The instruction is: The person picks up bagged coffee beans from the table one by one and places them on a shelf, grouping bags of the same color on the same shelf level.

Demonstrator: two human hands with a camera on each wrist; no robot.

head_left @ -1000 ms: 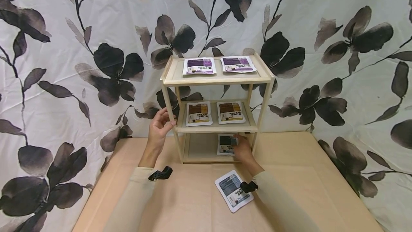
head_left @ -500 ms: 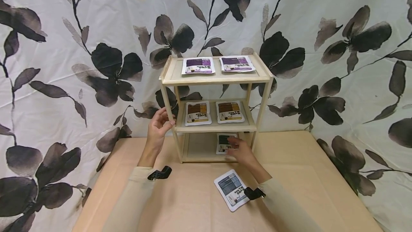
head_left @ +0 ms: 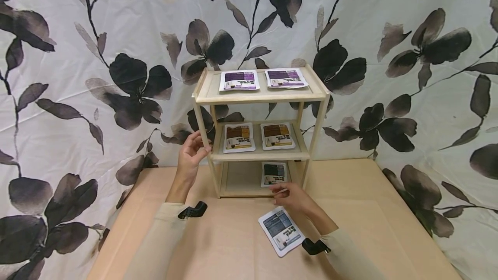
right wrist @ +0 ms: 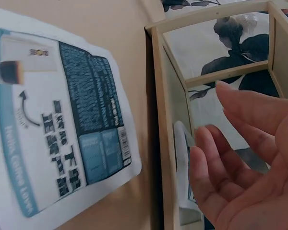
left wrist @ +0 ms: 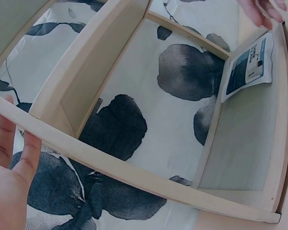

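Note:
My left hand (head_left: 189, 154) holds the left front post of a three-tier wooden shelf (head_left: 260, 157), fingers behind the post in the left wrist view. Just in front of the bottom tier is my right hand (head_left: 294, 198), its fingers loosely bent with nothing between them. Behind it on that tier lies a blue-labelled coffee pouch (head_left: 274, 173), partly hidden by the fingers. A second blue-labelled pouch (head_left: 282, 230) lies askew on the table below the right hand; it looms large in the right wrist view, with coffee wording on its label (right wrist: 96, 96).
Two brown-labelled pouches, a left one (head_left: 239, 138) and a right one (head_left: 277, 136), lie on the middle tier. Two purple-labelled pouches, left (head_left: 239, 80) and right (head_left: 286, 78), lie on top. A floral cloth (head_left: 424, 111) hangs behind the tan-covered table (head_left: 362, 211).
My right hand has let go of the pouch on the bottom tier and drawn back toward me, out of the shelf. The left hand stays on the post.

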